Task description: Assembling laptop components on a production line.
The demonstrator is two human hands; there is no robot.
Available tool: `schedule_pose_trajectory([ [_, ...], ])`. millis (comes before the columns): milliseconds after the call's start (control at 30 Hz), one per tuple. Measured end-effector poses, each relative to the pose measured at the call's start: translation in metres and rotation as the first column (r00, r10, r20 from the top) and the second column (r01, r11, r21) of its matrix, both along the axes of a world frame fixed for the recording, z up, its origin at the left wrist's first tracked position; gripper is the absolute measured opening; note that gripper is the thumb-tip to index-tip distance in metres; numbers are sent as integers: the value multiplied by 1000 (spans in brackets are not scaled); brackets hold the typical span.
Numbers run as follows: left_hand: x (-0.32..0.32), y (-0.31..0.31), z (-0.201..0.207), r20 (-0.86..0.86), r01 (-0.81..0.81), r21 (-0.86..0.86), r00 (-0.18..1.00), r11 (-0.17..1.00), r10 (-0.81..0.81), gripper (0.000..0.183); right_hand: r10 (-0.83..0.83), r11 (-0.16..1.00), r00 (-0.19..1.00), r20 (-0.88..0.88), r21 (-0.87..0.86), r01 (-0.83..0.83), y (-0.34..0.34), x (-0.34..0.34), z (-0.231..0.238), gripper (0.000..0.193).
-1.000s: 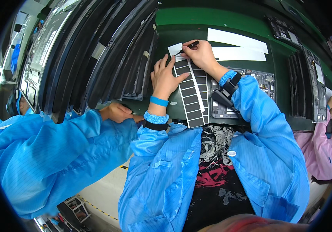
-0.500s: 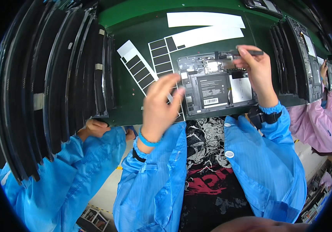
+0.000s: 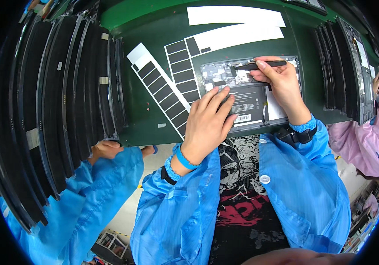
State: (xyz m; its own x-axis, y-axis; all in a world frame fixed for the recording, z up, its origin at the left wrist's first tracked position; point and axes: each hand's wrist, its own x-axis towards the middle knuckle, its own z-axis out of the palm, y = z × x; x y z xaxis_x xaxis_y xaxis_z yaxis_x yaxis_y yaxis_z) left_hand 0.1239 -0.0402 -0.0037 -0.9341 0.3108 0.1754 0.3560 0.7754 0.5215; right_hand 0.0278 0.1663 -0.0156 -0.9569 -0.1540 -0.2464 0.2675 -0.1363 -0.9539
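Note:
An opened tablet (image 3: 213, 70) lies in front of me, its battery (image 3: 248, 104) and inner boards bare. My right hand (image 3: 282, 79) pinches dark tweezers (image 3: 277, 64) over the tablet's upper part. At their tips is a small black piece (image 3: 234, 70), touching or just over the metal shielding; I cannot tell which. Fingers stretched and spread, my left hand (image 3: 211, 117) rests on the tablet's left side and hides part of it. Left of the tablet are a sheet of black rectangular stickers (image 3: 180, 66) and a slanted strip of similar stickers (image 3: 158, 88).
A long row of dark tablet shells (image 3: 57, 97) stands upright at left, beside a co-worker's hand (image 3: 108, 149). More upright tablets (image 3: 346, 66) stand at right, near a person in a pink sleeve (image 3: 359, 143). White backing paper (image 3: 233, 16) lies at the back of the green table (image 3: 141, 128).
My left hand has moved right and come down onto the tablet. The right hand has shifted left and lower, bringing the tweezers' tips and the black piece over the tablet's upper middle.

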Motion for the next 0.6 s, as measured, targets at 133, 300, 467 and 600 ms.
schedule_pose_trajectory([
  [133, -1, 3, -2, -30, -14, -20, 999, 1000, 13, 41, -7, 1000, 1000, -16, 12, 7, 0, -1, -2, 25],
  [300, -12, 18, 3, -25, -56, -43, 998, 997, 55, 53, -4, 999, 999, -36, 42, 6, -1, 0, -2, 25],
  [467, -18, 24, -3, -39, -25, -218, 999, 976, 16, 67, -17, 998, 1000, -22, 64, 18, -2, 2, -3, 25],
  [600, -11, 32, -14, -134, -68, -349, 991, 935, 22, 67, -17, 998, 1000, -26, 64, 18, -2, 2, -3, 25],
])
